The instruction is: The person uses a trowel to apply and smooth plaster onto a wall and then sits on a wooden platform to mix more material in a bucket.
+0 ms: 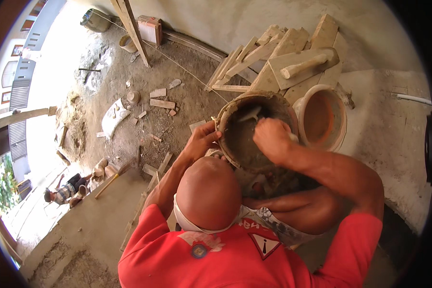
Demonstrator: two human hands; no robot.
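Observation:
A round, mortar-crusted bucket (237,139) sits in front of me, tilted, with wet grey mortar inside. My left hand (204,141) grips its left rim, thumb and fingers closed over the edge. Inside the bucket, my right hand (273,139) is closed around the handle of a trowel (251,114). The pale blade shows ahead of my fist, and the light handle end sticks out behind it. Just right of this bucket stands a second bucket (342,126), its inside orange-brown. My bent knee (209,192) rises between my arms.
Wooden boards (283,53) lean at the wall, with a wooden plastering float (307,67) on them. Rubble and a white sack (114,117) lie on the dirt left. A brush (114,181) rests at a ledge. Another person (65,193) is at far lower left. A slanting post (132,31) stands behind.

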